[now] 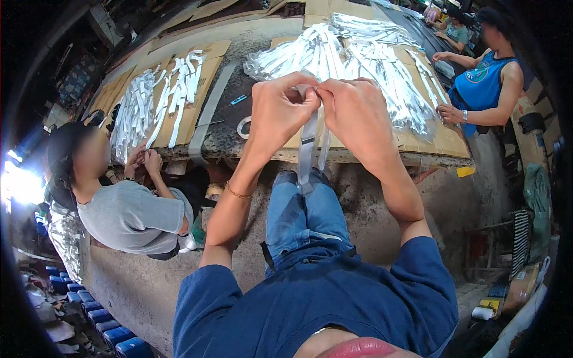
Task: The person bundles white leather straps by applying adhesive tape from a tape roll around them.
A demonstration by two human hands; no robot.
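I pinch one long grey plastic strip [308,143] at its top between my left hand [276,113] and right hand [356,116], its tail hanging toward my knees. Beyond lies the large heap of clear-wrapped strips [358,59] on cardboard, apparently still unhandled.

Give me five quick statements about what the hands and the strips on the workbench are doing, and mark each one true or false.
1. Both hands, left hand and right hand, pinch the top of a grey strip. True.
2. The strip lies flat on the workbench. False: it hangs down from the fingers.
3. A heap of wrapped strips lies behind the hands. True.
4. The left wrist is bare. False: it wears a thin bracelet.
5. The tape roll lies left of the hands. True.
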